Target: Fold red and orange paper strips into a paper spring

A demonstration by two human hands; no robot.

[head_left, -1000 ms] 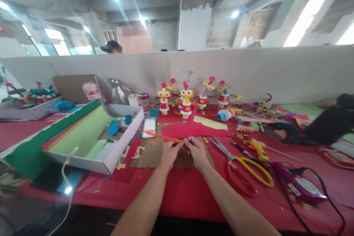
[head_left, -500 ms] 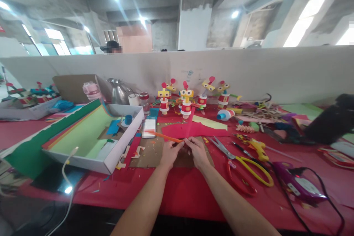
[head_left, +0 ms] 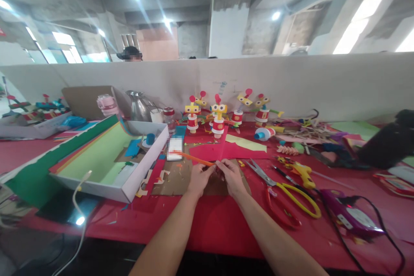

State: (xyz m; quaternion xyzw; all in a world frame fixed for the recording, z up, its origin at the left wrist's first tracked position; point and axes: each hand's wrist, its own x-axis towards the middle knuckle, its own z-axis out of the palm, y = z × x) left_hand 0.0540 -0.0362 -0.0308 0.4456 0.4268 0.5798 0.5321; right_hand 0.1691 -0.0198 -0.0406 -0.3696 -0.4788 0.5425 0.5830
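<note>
A thin orange paper strip (head_left: pixel 195 158) is pinched at its right end by both hands, and its free end points left. My left hand (head_left: pixel 199 177) is closed on the strip with thumb and fingers together. Close beside it, my right hand (head_left: pixel 230 175) grips the same end, its fingertips nearly touching the left ones. Beneath the hands lies a brown cardboard sheet (head_left: pixel 174 185). Red paper (head_left: pixel 239 151) lies just beyond them. Several paper-cup figures with yellow heads, one of them a front figure (head_left: pixel 217 126), stand against the partition.
At left is a white box (head_left: pixel 147 171) with coloured paper sheets. To the right lie scissors (head_left: pixel 265 177), red-handled pliers (head_left: pixel 281 213), a yellow glue gun (head_left: pixel 304 174) and a purple device (head_left: pixel 351 215) with a black cord. A steel jug (head_left: pixel 139 108) stands behind the box.
Both hands stay in nearly the same place, still pinching the orange strip. The strip's free end has risen very slightly; the rest of the view has shifted only a little.
</note>
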